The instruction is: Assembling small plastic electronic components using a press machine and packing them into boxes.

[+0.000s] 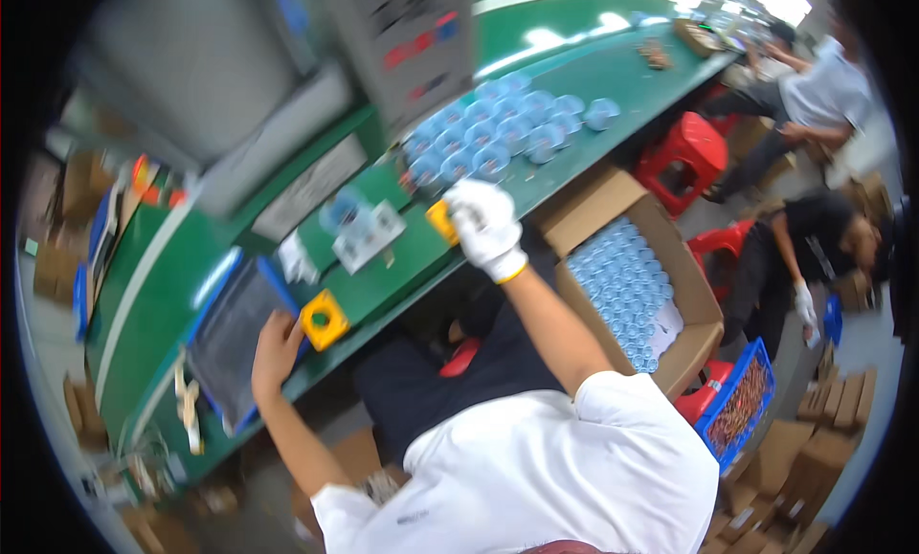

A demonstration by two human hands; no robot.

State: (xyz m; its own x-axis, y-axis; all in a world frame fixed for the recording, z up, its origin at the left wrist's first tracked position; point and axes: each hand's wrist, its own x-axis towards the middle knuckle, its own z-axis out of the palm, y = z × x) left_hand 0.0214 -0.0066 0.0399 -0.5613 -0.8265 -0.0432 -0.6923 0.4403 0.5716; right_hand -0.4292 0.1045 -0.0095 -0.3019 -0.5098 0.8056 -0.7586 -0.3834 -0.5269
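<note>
My bare left hand [276,351] rests at the bench's front edge, beside a yellow block with a round opening [325,332]. Its fingers look extended, and I see nothing held in them. In a white glove, my right hand [483,227] is over a second yellow block [441,225] and hides part of it; blur keeps its fingers unclear. Between the hands, a light-blue clear plastic cup [347,215] sits at a metal fixture [371,240]. Many similar cups [479,133] stand grouped on the green bench beyond my right hand.
A blue-rimmed dark tray [235,339] lies left of my left hand. A large grey machine [215,66] rises behind the fixture. At my right stand an open carton [691,348] of blue cups, a blue crate [708,425] of small copper-coloured parts and red stools [684,162]. Other people sit farther right.
</note>
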